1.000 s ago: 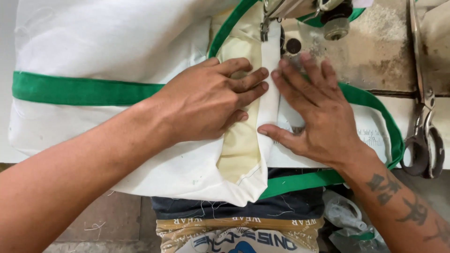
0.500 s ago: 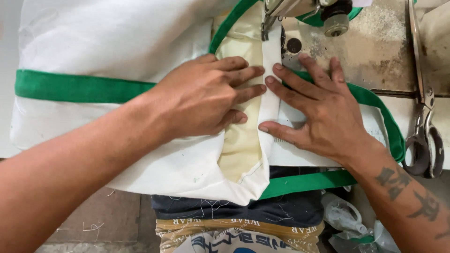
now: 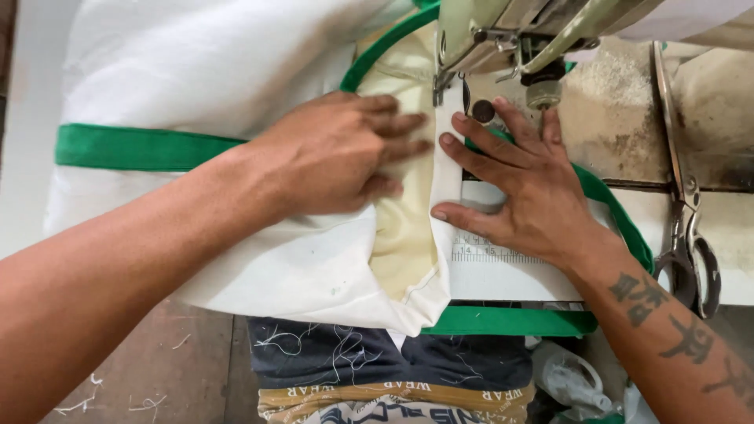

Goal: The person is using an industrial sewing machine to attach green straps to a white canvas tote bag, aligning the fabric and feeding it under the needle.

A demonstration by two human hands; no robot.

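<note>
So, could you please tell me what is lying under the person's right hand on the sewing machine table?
The right hand presses flat on white fabric with green trim. A printed ruler strip shows just below the palm. What lies directly beneath the palm is covered.

Both arms are bare, no sleeves, no gloves, no rings or watch that I can spot. The left hand (image 3: pixel 338 153) and its forearm are plain, nothing marked on them. The right hand (image 3: pixel 526 184) has short trimmed nails, and just below the wrist the forearm has dark tattoos (image 3: pixel 675 330), a row of blocky characters running down toward the elbow. Lower down there's a dark garment with loose threads (image 3: pixel 353 357).
</note>
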